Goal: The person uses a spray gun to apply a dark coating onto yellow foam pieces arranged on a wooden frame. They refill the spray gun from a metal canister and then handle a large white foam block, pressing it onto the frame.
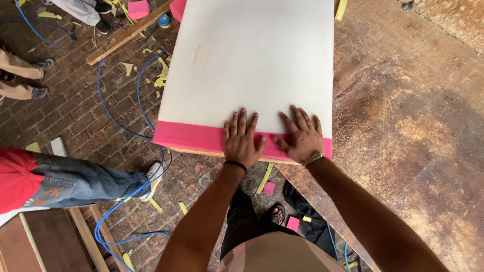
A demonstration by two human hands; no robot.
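Observation:
A large white foam slab (252,60) lies on top of a pink foam layer (186,136), both resting on a worn wooden table (413,126). My left hand (242,138) lies flat, fingers spread, on the near edge of the slab where white meets pink. My right hand (301,135) presses flat beside it, thumb toward the left hand, with a watch on the wrist. Neither hand grips anything.
A blue cable (121,121) snakes over the brick floor at left, among yellow and pink foam scraps (161,75). Another person's leg in jeans (85,181) reaches in from the left. Wooden planks (126,35) lie at the top left, and a wooden frame (50,236) at the bottom left.

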